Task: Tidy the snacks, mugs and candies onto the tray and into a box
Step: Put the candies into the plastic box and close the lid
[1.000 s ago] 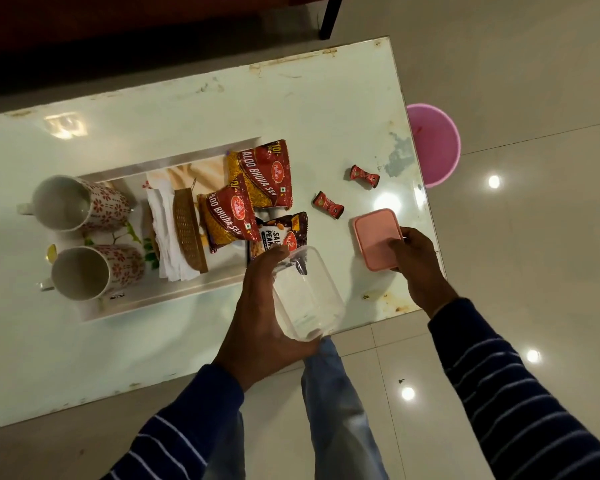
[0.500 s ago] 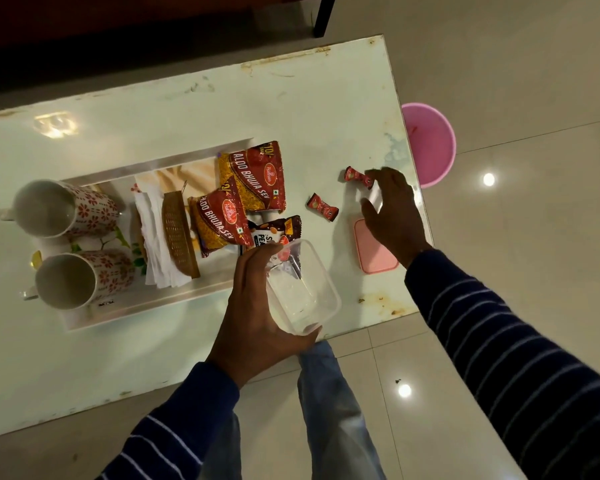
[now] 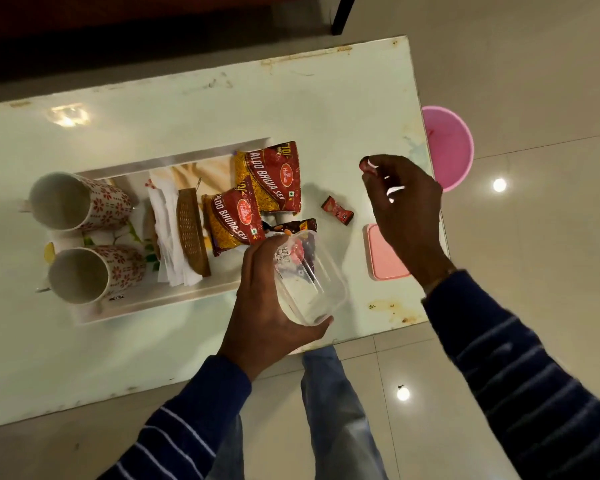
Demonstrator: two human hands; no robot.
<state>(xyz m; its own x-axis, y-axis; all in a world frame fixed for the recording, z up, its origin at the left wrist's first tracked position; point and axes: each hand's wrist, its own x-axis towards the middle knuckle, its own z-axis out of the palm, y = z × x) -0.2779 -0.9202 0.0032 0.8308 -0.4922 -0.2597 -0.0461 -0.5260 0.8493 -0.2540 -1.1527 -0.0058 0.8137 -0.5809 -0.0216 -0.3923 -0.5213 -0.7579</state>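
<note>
Fingers point(image 3: 370, 168) of my right hand point(image 3: 407, 206) are pinched on one red candy point(image 3: 365, 163), lifted off the worktop point(image 3: 187, 109) and showing just past the fingertips at the hand's upper left. My left hand point(image 3: 267, 303) curls round the clear box point(image 3: 309, 285), thumb along its near edge, holding it open-mouthed above the worktop's front edge; I see nothing in it yet.

By my reading most of the job is done. Both floral mugs point(image 3: 80, 202) lie on their sides at the left end of the tray point(image 3: 174, 299), with the napkins point(image 3: 168, 237) and wicker holder point(image 3: 191, 233) next to them and two Aloo Bhujia packets point(image 3: 274, 178) at the right end. A dark peanut packet point(image 3: 295, 227) hangs over the tray's right edge, partly behind the box.

What is left: the held candy is well apart from the box, up and to its right, so it must come down and left to drop in. A second candy point(image 3: 337, 210) lies on the worktop between packets and right hand. The pink lid point(image 3: 383, 254) rests by the right edge, under my wrist.
</note>
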